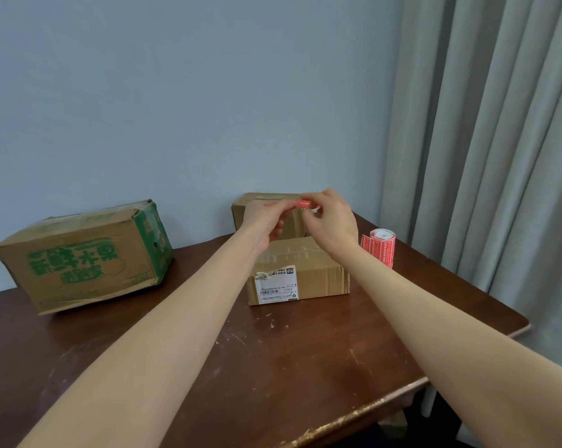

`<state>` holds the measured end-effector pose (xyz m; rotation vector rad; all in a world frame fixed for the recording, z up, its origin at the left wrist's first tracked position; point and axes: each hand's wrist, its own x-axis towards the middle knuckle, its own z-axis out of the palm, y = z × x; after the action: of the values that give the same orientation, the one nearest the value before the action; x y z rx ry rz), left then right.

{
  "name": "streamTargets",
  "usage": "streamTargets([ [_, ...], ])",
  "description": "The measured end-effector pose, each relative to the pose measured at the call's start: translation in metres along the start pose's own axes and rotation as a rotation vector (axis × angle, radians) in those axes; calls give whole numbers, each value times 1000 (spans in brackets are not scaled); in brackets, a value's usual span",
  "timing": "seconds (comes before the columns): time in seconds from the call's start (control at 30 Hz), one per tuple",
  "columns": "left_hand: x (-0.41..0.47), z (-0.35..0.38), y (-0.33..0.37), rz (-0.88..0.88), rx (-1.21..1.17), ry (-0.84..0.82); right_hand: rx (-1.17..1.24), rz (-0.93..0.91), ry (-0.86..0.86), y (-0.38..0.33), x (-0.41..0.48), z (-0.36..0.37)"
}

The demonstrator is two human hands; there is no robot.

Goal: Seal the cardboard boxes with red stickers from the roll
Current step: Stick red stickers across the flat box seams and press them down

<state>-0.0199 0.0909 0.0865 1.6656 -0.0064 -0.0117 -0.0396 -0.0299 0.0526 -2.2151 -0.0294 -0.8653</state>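
Observation:
Both hands are raised above the middle of the table, holding one red sticker point(300, 204) stretched between them. My left hand point(262, 221) pinches its left end and my right hand point(331, 219) pinches its right end. Directly below stands a small brown cardboard box point(308, 273) with a white shipping label on its front. A second brown box point(266, 205) sits behind it, partly hidden by my hands. The roll of red stickers point(380, 248) stands upright to the right of the small box, with a loose strip hanging off it.
A larger cardboard box with green print point(85, 257) lies at the left on the dark wooden table point(273, 357). A blue-grey wall is behind, and grey curtains point(486, 140) hang at the right. The table's front right edge is chipped.

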Motion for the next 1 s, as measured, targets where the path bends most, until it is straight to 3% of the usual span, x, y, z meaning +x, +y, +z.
streamTargets([
  [0.17,6,-16,-4,14,54,-2,208,337,113,10,5,-10],
  [0.37,8,-24,-8,48,111,2,484,506,81,14,7,-9],
  [1.0,17,-33,-20,127,290,44,454,444,-59,11,3,-1],
])
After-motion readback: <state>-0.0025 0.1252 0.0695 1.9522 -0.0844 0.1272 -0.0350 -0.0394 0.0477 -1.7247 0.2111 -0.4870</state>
